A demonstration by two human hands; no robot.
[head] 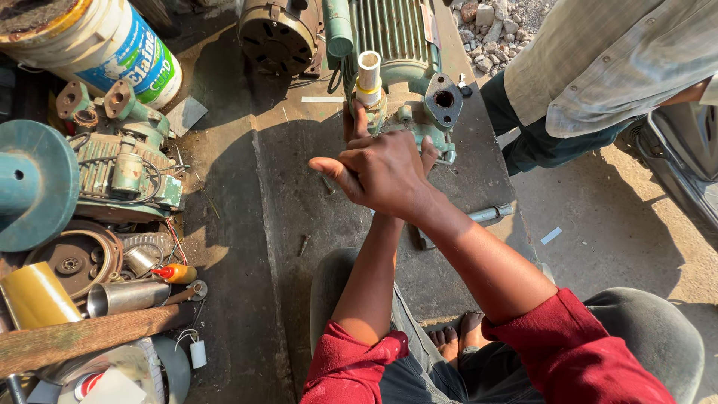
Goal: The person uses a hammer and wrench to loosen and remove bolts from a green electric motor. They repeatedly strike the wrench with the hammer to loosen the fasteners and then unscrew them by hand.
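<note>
A green electric pump motor (pixel 396 34) stands on the concrete slab (pixel 299 194) in front of me, with a short white pipe (pixel 368 75) upright in its fitting. My right hand (pixel 381 176) hovers just below that pipe, fingers curled and thumb pointing left. It lies over my left hand (pixel 357 123), of which only the fingers show, reaching up against the base of the white pipe. What either hand holds is hidden. Both sleeves are red.
Another person (pixel 598 67) in a light shirt stands at the upper right. A metal rod (pixel 490 215) and a bolt (pixel 303 243) lie on the slab. Motor parts (pixel 123 157), a white bucket (pixel 97 37), a pulley (pixel 30 183) and a wooden plank (pixel 82 337) crowd the left.
</note>
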